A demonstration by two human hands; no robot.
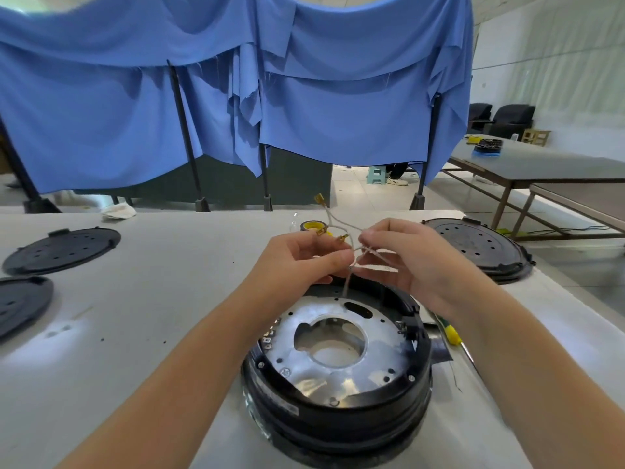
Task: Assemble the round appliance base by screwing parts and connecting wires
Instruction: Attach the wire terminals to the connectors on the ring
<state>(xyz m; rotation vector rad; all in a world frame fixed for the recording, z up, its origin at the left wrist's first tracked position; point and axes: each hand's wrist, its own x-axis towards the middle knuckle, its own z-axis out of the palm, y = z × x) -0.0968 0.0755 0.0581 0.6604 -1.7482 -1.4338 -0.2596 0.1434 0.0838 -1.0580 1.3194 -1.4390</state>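
The round appliance base (341, 411), black with a shiny metal plate (338, 377) inside, stands on the white table near me. A bundle of pale wires (346, 282) with yellow-sleeved terminals (342, 237) rises from the plate's far side. My left hand (297, 262) pinches the wires from the left. From the right, my right hand (406, 262) grips the same bundle. Both hands hover just above the base's far rim. The wire ends fan out above my fingers.
A screwdriver with a yellow-green handle (448, 331) lies right of the base. A roll of yellow tape (313, 226) sits behind my hands. Black round covers lie at left (64, 250), far left (20, 304) and right (480, 247). Blue cloth hangs behind the table.
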